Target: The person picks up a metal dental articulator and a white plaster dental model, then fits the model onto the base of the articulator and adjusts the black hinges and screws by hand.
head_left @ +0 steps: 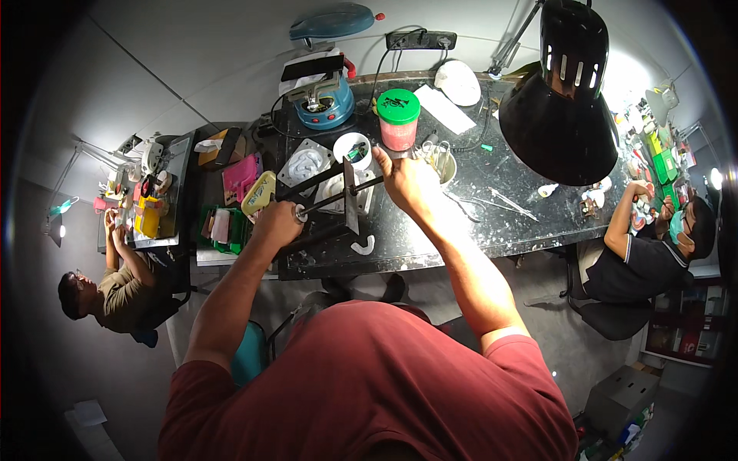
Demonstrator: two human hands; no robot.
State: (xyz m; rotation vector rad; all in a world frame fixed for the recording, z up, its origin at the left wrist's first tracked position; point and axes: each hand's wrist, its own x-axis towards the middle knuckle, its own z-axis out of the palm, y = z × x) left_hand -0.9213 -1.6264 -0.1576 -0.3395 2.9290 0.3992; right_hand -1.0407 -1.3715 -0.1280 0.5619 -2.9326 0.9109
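Above the front part of the black workbench I hold a dark metal clamp frame with long rods and a flat upright plate. My left hand is closed round its left end, by a round metal rod end. My right hand closes on the rod at the other side, thumb raised; its palm side is hidden. Partly behind the frame lies a square metal flask half with white plaster in it. A second one is mostly covered by the frame. A white curved piece lies near the bench edge.
A green-lidded jar, a white cup and a metal tin of tools stand behind my hands. A blue machine is at the back left. A black lamp hangs at right. Co-workers sit left and right.
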